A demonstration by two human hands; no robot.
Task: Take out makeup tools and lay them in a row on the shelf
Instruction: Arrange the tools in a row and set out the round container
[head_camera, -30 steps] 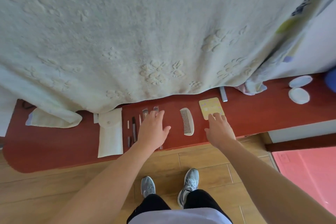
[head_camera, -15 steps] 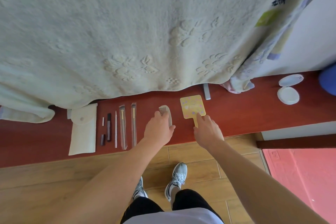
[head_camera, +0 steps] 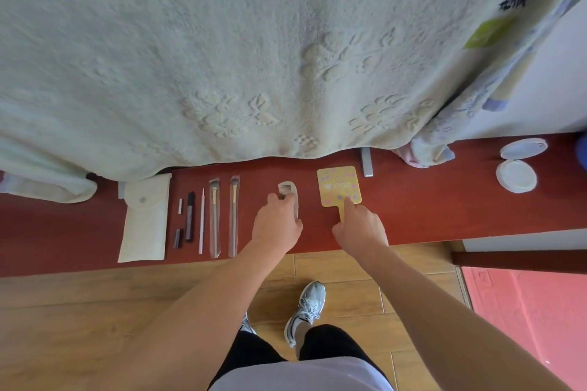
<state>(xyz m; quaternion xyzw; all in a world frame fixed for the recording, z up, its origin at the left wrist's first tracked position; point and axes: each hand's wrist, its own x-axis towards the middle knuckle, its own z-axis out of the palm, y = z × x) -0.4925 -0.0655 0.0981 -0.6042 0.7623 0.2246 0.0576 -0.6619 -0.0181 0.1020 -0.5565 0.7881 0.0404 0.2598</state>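
Observation:
A row of makeup tools lies on the red shelf (head_camera: 428,209). It starts with a white pouch (head_camera: 144,219), then a dark tube (head_camera: 190,216), a thin white stick (head_camera: 201,222) and two wrapped brushes (head_camera: 214,216) (head_camera: 234,216). My left hand (head_camera: 278,225) covers the lower part of a pale comb (head_camera: 287,190), fingers closed over it. To its right lies a yellow hand mirror (head_camera: 338,184). My right hand (head_camera: 360,228) is on the mirror's handle, index finger pressed on it and the other fingers curled.
A pale embossed blanket (head_camera: 254,57) hangs over the shelf's back edge. An open round white compact (head_camera: 516,174) sits at the far right, and a grey bar (head_camera: 367,162) behind the mirror. Below the shelf are wood flooring, my shoes and a red mat (head_camera: 533,311).
My left hand left the brushes and moved right onto the comb. My right hand slid from the mirror's face down to its handle.

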